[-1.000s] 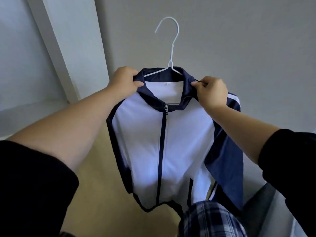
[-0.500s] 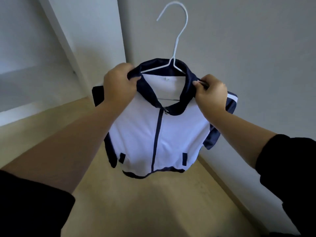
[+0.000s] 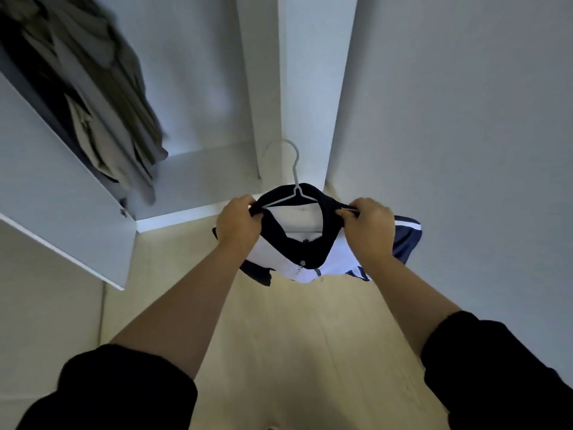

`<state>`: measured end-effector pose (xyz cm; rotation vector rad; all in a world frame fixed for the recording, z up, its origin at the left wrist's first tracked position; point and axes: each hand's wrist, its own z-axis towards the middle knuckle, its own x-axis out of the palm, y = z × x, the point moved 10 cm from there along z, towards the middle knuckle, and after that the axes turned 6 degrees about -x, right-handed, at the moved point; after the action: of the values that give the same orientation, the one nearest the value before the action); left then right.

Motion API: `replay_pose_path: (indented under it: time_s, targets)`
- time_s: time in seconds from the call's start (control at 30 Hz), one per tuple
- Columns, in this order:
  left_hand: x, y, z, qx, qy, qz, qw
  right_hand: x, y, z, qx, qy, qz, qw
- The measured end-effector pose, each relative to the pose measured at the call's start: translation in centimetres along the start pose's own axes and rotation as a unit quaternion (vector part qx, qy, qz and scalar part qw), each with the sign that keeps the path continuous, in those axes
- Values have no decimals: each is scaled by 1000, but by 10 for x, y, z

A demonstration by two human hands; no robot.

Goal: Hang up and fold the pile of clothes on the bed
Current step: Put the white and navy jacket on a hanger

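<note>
A white zip jacket with a navy collar and sleeves [image 3: 310, 265] hangs on a white wire hanger [image 3: 296, 181], held out in front of me above the floor. My left hand [image 3: 238, 225] grips the left shoulder of the jacket at the collar, over the hanger's arm. The right shoulder is gripped the same way by my right hand [image 3: 369, 231]. The hanger's hook points up and is free of any rail. Most of the jacket's body is hidden below my hands.
An open white wardrobe door [image 3: 62, 206] stands at the left. Beige and grey clothes [image 3: 102, 103] hang inside the wardrobe, blurred. A white wall [image 3: 449, 119] runs along the right, a white frame post [image 3: 307, 88] stands ahead, pale wooden floor [image 3: 310, 352] lies below.
My view has swung left toward the wardrobe, whose door and hanging clothes came into sight. The jacket on its hanger moved with both hands, which kept their hold.
</note>
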<state>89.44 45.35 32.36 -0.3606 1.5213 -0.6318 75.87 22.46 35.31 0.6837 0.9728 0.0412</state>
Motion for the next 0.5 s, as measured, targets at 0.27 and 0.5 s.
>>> replay_pose_path:
  time_s: [0.27,0.5]
  targets:
    - [-120,24,54,-59,93,-294,949,48,145,58,-7,84,-62,994]
    - [-151,46,141,-194,79,-529,822,146,212,80,-54,205,-124,969]
